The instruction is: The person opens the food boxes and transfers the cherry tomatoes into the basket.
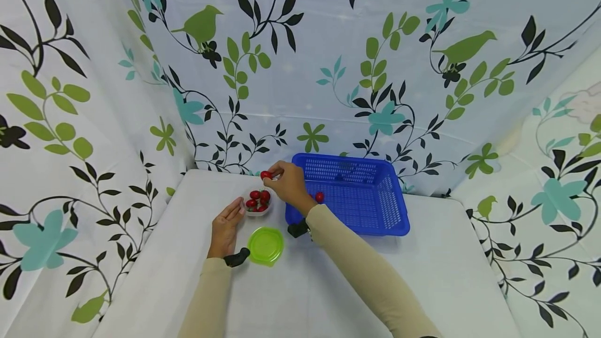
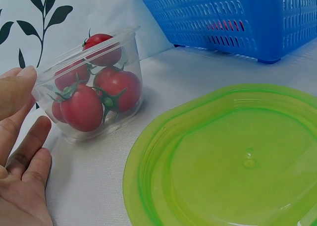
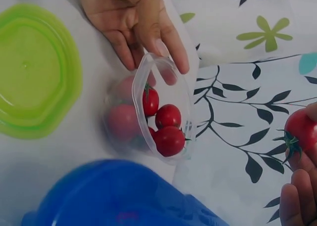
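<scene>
My left hand [image 1: 225, 227] pinches the rim of a small clear plastic container [image 2: 130, 33], thumb on one side and a finger on the other, as the right wrist view shows. Several red cherry tomatoes [image 2: 83, 108] with green stems lie inside the container, which stands on the table. Above and just behind it, my right hand [image 1: 290, 184] holds a single cherry tomato [image 3: 300, 128] between thumb and fingers, its green stem end showing in the right wrist view. A green lid [image 1: 265, 245] lies flat between my two wrists, in front of the container.
To the right stands a blue perforated basket [image 1: 366, 200], its left side partly behind my right forearm. One tomato [image 1: 320, 197] shows inside it near that forearm. A white cloth covers the table [image 1: 432, 275], and a patterned curtain [image 1: 291, 77] hangs behind it.
</scene>
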The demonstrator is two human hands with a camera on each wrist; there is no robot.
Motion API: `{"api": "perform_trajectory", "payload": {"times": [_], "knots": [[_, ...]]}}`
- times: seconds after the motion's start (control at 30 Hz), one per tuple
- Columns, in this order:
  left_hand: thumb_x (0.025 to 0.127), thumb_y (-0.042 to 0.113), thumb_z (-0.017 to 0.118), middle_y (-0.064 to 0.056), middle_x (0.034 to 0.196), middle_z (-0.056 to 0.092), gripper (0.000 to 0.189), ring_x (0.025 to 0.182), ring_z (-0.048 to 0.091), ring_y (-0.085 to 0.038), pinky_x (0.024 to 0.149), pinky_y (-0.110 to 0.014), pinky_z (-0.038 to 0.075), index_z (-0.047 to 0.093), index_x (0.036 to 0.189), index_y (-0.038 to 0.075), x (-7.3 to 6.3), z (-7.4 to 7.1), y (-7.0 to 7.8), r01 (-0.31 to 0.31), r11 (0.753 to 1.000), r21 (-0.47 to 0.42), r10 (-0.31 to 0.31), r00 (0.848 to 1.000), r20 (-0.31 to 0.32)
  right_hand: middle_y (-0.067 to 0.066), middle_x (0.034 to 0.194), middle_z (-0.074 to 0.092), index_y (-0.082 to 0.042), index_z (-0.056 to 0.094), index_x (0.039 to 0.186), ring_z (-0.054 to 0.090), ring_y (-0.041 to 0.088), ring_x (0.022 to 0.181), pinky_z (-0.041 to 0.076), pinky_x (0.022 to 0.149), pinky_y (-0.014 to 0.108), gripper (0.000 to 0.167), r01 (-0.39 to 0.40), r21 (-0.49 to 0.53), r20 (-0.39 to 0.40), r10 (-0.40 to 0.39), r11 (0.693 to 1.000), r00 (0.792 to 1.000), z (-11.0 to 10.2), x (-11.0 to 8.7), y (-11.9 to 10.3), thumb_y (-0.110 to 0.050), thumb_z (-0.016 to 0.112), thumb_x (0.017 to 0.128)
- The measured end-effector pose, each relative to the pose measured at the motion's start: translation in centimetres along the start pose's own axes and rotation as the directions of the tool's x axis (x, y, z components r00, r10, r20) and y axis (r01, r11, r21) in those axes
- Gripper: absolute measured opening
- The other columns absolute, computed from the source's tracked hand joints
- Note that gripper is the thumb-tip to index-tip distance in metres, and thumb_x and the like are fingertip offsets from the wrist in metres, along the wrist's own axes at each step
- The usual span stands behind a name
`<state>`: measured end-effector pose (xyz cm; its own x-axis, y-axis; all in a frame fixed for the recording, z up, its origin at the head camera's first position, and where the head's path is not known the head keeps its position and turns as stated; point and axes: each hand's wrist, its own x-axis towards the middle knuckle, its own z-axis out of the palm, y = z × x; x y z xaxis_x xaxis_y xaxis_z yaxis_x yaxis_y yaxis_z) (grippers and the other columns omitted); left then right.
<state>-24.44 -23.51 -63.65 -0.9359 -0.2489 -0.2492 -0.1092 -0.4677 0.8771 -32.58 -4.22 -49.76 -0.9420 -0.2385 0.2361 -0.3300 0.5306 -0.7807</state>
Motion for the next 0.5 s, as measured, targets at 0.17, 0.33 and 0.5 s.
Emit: {"api": "perform_trajectory", "payload": {"times": [0.17, 0.33, 0.5], "knots": [[0.102, 0.007, 0.070, -0.002, 0.161, 0.056, 0.053, 0.149, 0.052, -0.008, 0.124, -0.023, 0.038, 0.058, 0.153, 0.010, 0.1, 0.0, 0.0, -0.001, 1.000, 0.002, 0.001, 1.000, -0.004, 0.003, 0.097, 0.081, -0.012, 0.078, 0.103, 0.063, 0.016, 0.082, 0.053, 0.068, 0.023, 0.018, -0.002, 0.028, 0.003, 0.002, 1.000, 1.000, -1.2, -0.2, 0.3, -0.021, 0.086, 0.089], [0.102, 0.007, 0.069, -0.002, 0.161, 0.056, 0.052, 0.150, 0.050, -0.009, 0.124, -0.022, 0.038, 0.057, 0.153, 0.010, 0.1, -0.1, -0.1, 0.004, 1.000, -0.004, -0.004, 1.000, 0.001, 0.006, 0.101, 0.080, -0.010, 0.078, 0.107, 0.064, 0.019, 0.083, 0.055, 0.068, 0.025, 0.021, -0.046, 0.056, 0.021, 0.045, 0.997, 0.999, -2.6, -0.5, 0.7, -0.019, 0.086, 0.090], [0.102, 0.006, 0.069, -0.002, 0.162, 0.055, 0.053, 0.151, 0.050, -0.009, 0.124, -0.022, 0.038, 0.057, 0.153, 0.010, 0.1, -0.1, -0.1, 0.008, 1.000, -0.012, -0.008, 1.000, 0.007, 0.005, 0.104, 0.079, -0.011, 0.078, 0.109, 0.064, 0.019, 0.088, 0.056, 0.074, 0.025, 0.022, -0.104, 0.046, 0.023, 0.104, 0.993, 0.994, -3.6, -0.6, 1.4, -0.022, 0.086, 0.091]]}}
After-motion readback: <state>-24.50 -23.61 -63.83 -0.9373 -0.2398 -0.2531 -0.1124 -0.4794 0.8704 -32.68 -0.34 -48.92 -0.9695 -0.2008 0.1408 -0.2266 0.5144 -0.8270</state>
